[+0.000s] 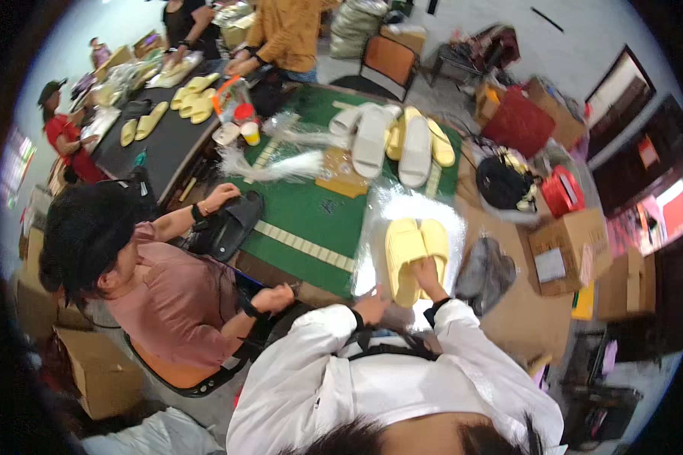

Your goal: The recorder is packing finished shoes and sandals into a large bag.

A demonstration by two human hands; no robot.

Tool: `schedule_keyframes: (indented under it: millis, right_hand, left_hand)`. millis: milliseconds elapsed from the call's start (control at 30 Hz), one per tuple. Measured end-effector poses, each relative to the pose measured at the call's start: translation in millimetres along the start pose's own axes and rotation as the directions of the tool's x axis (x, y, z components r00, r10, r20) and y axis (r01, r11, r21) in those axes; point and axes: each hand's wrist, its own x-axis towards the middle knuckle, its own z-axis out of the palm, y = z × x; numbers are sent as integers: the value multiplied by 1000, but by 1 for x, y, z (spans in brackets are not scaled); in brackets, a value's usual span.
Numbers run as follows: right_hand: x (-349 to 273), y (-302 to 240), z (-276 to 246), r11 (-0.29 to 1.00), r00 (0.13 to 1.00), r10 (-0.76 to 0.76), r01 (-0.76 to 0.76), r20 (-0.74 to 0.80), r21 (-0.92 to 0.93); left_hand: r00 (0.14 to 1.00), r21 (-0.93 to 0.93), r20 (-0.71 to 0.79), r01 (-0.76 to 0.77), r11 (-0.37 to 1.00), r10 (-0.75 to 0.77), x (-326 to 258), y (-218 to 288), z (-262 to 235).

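A pair of yellow slide slippers (407, 247) lies on a shiny clear plastic bag (372, 227) in front of me. My right hand (430, 279) is closed around the near end of the slippers. Left of them, at the bag's near edge, my left hand (372, 308) has its fingers bent; whatever they hold is too small to make out. White slippers (370, 144) and more yellow slippers (440, 142) rest farther back on the green mat (311, 220). Beside my right hand is a crumpled grey bag (487, 274).
On my left a seated co-worker (174, 296) has a hand by black slippers (231, 225). Clear plastic bags (288, 165) and a yellow cup (250, 134) are at the mat's far left. A cardboard box (571, 250) and a red bag (561, 189) stand right.
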Motion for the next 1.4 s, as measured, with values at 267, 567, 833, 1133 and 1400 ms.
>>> schedule_keyframes:
  millis: [267, 567, 833, 1133, 1400]
  right_hand:
    - [-72, -71, -99, 701, 920, 390, -318, 30, 638]
    - [-164, -49, -150, 368, 838, 467, -474, 282, 800]
    - [-205, -12, -158, 409, 741, 362, -672, 566, 618]
    - [-188, -39, -131, 731, 585, 10, -558, 811, 393]
    - [-179, -54, -102, 876, 825, 206, -395, 526, 276]
  left_hand:
    - [994, 524, -66, -36, 851, 83, -13, 31, -31]
    - [999, 255, -15, -40, 966, 45, 1, 58, -25]
    - [984, 324, -72, -133, 937, 164, 3, 35, -32]
    - [969, 252, -95, -198, 947, 228, 17, 10, -23]
    - [945, 80, -311, -81, 994, 102, 22, 10, -53]
